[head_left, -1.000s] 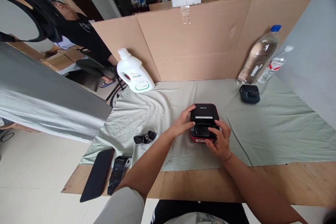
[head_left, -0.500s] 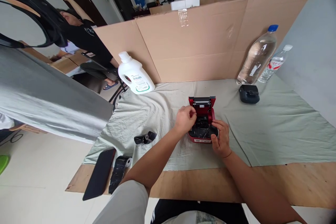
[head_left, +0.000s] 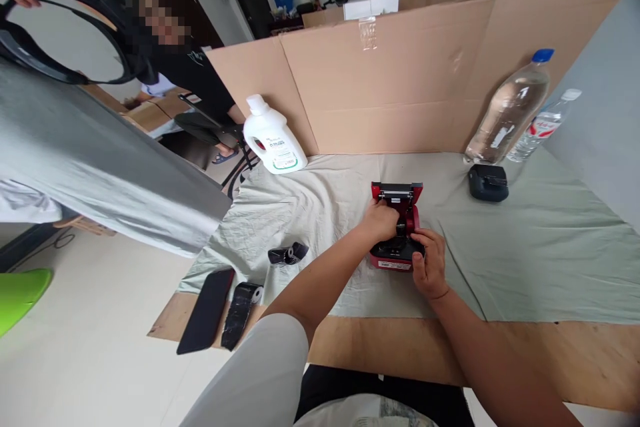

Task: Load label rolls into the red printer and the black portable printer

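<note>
A small red and black printer (head_left: 393, 264) stands on the cloth with its lid (head_left: 397, 190) raised and tipped back. My left hand (head_left: 381, 221) reaches into the open printer from the left; its fingers are curled, and whatever they hold is hidden. Around the right side of the printer body, my right hand (head_left: 431, 260) keeps a grip, thumb at the front and fingers along the side edge. Part of the black inside shows between the two hands.
To the left lie a short black roll (head_left: 289, 253), a longer black roll (head_left: 241, 313) with a white core, and a dark flat case (head_left: 206, 312). A white jug (head_left: 275, 137), two water bottles (head_left: 510, 110) and a black device (head_left: 488, 183) stand before the cardboard (head_left: 395, 80). People are behind.
My left hand has gone from a pinch at the printer's left edge to deeper inside it, covering more of the interior. My right hand keeps its place on the printer. The whole view has shifted.
</note>
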`<state>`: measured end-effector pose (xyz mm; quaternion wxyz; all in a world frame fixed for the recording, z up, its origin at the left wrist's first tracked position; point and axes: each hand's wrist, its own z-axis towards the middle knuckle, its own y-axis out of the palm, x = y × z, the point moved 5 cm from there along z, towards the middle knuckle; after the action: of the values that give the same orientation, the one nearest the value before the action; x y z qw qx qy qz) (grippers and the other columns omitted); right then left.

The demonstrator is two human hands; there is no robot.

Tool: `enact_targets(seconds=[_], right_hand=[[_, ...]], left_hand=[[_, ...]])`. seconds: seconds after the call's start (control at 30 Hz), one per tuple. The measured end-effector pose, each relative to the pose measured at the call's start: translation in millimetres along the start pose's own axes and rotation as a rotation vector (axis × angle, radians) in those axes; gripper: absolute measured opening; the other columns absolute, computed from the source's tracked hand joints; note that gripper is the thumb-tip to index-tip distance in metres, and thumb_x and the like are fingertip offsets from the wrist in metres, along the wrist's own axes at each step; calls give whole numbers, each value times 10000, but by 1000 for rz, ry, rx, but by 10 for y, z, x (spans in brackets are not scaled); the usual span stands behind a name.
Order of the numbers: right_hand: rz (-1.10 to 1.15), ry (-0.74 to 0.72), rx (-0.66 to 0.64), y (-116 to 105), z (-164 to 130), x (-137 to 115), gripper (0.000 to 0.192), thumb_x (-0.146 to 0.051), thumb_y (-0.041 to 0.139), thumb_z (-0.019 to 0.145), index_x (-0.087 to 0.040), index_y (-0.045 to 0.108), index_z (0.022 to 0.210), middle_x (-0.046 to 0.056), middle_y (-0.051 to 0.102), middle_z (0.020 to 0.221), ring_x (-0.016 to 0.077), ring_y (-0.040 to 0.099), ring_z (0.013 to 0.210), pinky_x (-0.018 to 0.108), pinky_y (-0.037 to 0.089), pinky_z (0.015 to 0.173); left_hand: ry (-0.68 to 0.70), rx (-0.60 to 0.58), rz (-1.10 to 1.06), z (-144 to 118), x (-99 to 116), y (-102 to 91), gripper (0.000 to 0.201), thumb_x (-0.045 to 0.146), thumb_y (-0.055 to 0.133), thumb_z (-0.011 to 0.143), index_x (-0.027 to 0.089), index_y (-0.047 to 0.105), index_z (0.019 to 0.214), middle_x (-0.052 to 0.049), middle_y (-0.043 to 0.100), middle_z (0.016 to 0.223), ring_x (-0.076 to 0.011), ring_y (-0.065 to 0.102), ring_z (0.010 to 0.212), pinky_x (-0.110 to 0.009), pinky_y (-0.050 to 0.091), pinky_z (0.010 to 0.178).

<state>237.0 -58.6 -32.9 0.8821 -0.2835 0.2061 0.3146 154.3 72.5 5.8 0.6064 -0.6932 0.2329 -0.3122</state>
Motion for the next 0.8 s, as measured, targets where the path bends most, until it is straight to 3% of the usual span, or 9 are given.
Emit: enact_targets(seconds=[0.1,0.23,0.3,0.4,0.47,0.53,0.63,0.73,0.8], right_hand=[[2,-1,-9,3,-8,22,311,-336,387,919,-218,550,1156,114,562,1167,273,529,1094,520,438,938],[-6,-13,-16,11,-8,35,309,-329,405,909,-212,561,1149,119,572,1155,282,529,1096,523,432,940],[-5,-16,-12,13,-5,34,301,-320,419,903,-206,569,1138,121,577,1147,283,530,1095,520,428,945],[-5,-9,-8,13,1,24,297,-312,425,898,-201,580,1125,122,580,1144,284,532,1092,520,424,949],[-8,0,-13,16,7,16,298,-313,420,897,-201,584,1120,123,580,1147,286,536,1089,523,421,952],[-12,4,-18,20,13,6,298,-313,414,898,-200,586,1113,123,583,1145,286,538,1087,527,416,958],[-16,-4,-14,22,16,-5,294,-311,411,900,-193,591,1101,128,590,1133,288,538,1087,532,409,963],[-16,-4,-3,21,14,0,294,-314,411,904,-185,596,1093,135,592,1125,291,542,1080,531,412,958],[-19,-2,1,22,15,7,296,-317,409,906,-185,598,1092,135,594,1124,290,547,1074,529,415,956]], left_hand=[[-3,115,-161,-74,-31,-57,298,239,717,651,178,744,941,-123,719,985,-333,582,1045,-475,372,982],[54,248,-639,-322,-179,-111,382,213,675,689,172,701,1068,-84,697,1088,-245,625,1011,-380,455,957],[73,233,-935,-517,-367,-152,402,224,668,709,159,681,1106,-88,687,1109,-222,635,991,-350,492,900],[-51,103,-1215,-917,-883,-268,488,340,696,702,145,658,1148,-99,695,1059,-210,650,847,-346,520,757],[-238,83,-1191,-1266,-1379,-397,537,393,706,670,147,661,1144,-89,704,982,-193,628,733,-318,496,652],[-389,84,-1098,-1648,-1872,-520,532,382,712,629,142,674,1101,-77,703,943,-203,615,749,-299,474,638],[-618,67,-918,-2213,-2455,-534,420,344,698,600,136,688,965,-57,688,861,-207,604,780,-290,462,662],[-790,64,-828,-2634,-2759,-334,367,335,688,613,143,660,924,-43,674,814,-199,608,760,-308,473,683],[-801,55,-791,-2752,-2821,-153,379,312,692,597,146,651,935,-57,687,878,-215,625,840,-327,492,744]])
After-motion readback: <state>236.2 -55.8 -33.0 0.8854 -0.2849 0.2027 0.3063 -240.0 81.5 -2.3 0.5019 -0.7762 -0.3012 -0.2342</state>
